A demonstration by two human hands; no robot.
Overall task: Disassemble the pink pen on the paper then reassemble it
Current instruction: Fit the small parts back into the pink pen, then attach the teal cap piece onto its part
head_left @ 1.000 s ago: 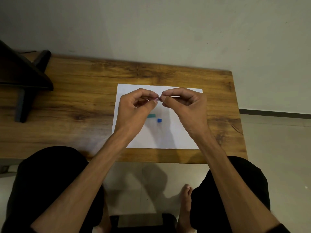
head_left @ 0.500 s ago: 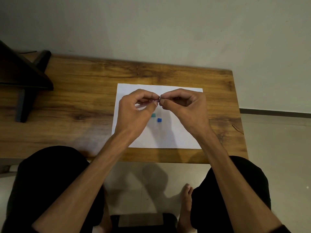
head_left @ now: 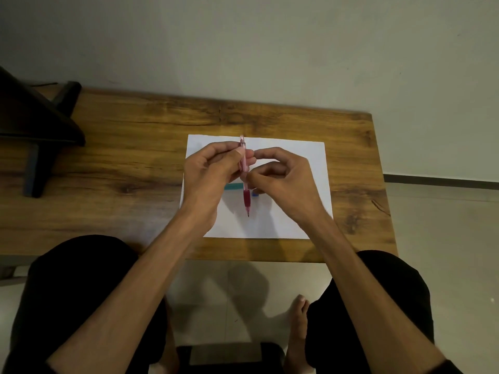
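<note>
1. The pink pen (head_left: 244,168) is held above the paper (head_left: 291,211), tip pointing to 6 o'clock.
2. The left hand (head_left: 213,171) fingers pinch its upper barrel.
3. The right hand (head_left: 280,179) fingers close on its middle.
4. A teal piece (head_left: 232,187) lies on the paper.

place: home room — wooden desk (head_left: 135,147) | bare wall (head_left: 270,49) | tiled floor (head_left: 445,238) — bare foot (head_left: 298,319)

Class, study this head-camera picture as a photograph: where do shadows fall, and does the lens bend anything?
Head view: dim, soft lighting; the hands cast faint shadows on the paper, and darker arm shadows lie on the floor below the table. The wide lens bows the table's far edge. The pink pen stays fairly sharp; no strong glare.
</note>
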